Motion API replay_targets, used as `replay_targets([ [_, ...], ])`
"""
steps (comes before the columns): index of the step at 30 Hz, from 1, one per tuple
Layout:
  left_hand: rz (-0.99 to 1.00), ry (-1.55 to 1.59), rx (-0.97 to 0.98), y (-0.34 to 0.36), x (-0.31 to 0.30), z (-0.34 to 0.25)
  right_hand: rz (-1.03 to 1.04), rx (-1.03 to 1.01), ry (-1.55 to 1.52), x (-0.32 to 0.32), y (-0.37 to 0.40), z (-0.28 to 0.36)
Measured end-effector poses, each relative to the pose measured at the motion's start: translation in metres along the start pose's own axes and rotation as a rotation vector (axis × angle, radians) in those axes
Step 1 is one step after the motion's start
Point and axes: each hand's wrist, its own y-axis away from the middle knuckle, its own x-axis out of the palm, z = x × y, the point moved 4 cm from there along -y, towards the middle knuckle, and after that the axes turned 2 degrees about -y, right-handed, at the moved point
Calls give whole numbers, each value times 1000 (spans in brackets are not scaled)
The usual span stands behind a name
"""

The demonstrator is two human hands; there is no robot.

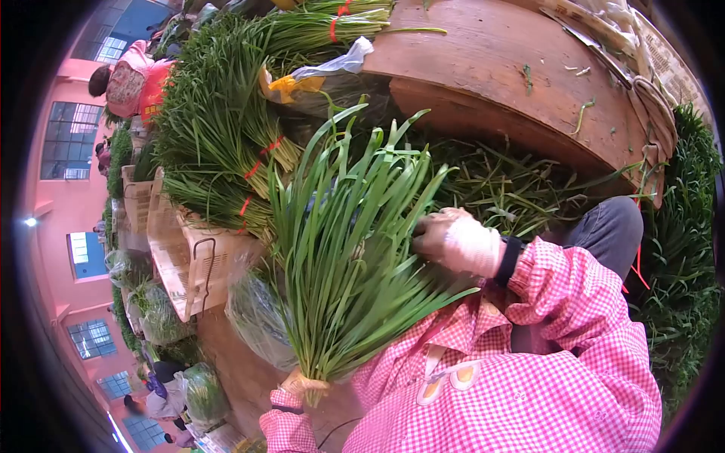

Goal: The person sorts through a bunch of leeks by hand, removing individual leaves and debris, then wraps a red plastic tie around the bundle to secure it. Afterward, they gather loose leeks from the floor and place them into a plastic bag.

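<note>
A large fan of long green leafy stalks (351, 249) spreads across the middle of the view. My left hand (306, 386) is wrapped round its narrow pale base, low in the frame. Beside the right edge of the leaves is my right hand (457, 240), in a pale glove or wrap with darker fingertips; its fingers are curled in and blurred, and what they may hold is hidden. Loose leaves (513, 181) lie in a heap just beyond my right hand. Bundles tied with red bands (260, 158) are stacked at the upper left.
A brown wooden board (491, 53) curves across the top right. Plastic crates (181, 257) and a clear plastic bag (257, 309) are at the left. More greens (672, 287) lie at the far right. Another person (136, 83) is at the upper left, others farther down.
</note>
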Motion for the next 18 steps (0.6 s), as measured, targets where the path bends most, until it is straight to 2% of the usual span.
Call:
replay_targets([
  [3,-14,24,-11,3,8,-10,-266,8,-186,-15,13,-5],
  [4,-22,25,-28,6,11,-11,-299,95,-289,-3,15,-18],
  [5,-11,11,-25,7,11,-12,-587,370,-1046,38,15,-61],
  [6,-2,0,-10,5,10,-13,-653,498,-858,33,21,-82],
  [7,3,-8,1,4,7,-13,-767,611,-968,25,30,-103],
  [8,10,-33,-19,1,1,-4,-693,578,-816,-15,39,-85],
  [9,6,-25,-12,3,2,0,-660,386,-535,-38,43,-75],
  [11,9,-24,3,2,1,-2,-741,359,-80,-78,40,-31],
  [13,5,-42,0,4,5,-11,-534,121,66,-111,32,26],
  [15,-2,-69,8,7,5,-14,-193,405,-399,-102,5,51],
  [17,-13,-98,35,7,1,-12,-285,-84,302,-69,-15,73],
  [18,-18,-96,45,8,-1,-10,-270,-87,336,-52,-24,71],
])
